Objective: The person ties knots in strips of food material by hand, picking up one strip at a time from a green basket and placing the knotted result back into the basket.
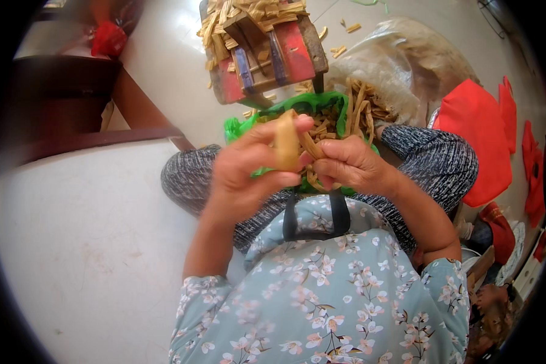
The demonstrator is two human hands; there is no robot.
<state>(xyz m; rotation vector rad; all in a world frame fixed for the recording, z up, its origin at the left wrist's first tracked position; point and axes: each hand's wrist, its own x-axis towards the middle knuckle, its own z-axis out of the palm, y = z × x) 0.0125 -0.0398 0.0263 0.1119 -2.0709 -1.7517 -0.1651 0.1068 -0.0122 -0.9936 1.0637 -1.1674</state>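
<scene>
A flat tan strip [286, 142], perhaps dried plant material, loops around the fingers of my left hand [242, 168]. That hand is blurred, its fingers curled about the loop. Close by on the right, my right hand [357, 164] pinches a darker, folded length of strip between thumb and fingers. Both hands are above my lap, over an open green plastic bag [318, 101] that holds short cut pieces [325, 126]. Longer strips [360, 107] stick up at the bag's right side. My fingers hide part of the bag.
Beyond the bag stands a small red-topped wooden bench [296, 50] with an upright slotted wooden block [248, 34] and heaped cut pieces [223, 22]. A clear plastic sack [405, 59] lies at right, near a red bag [475, 141]. A white surface [86, 241] extends at left.
</scene>
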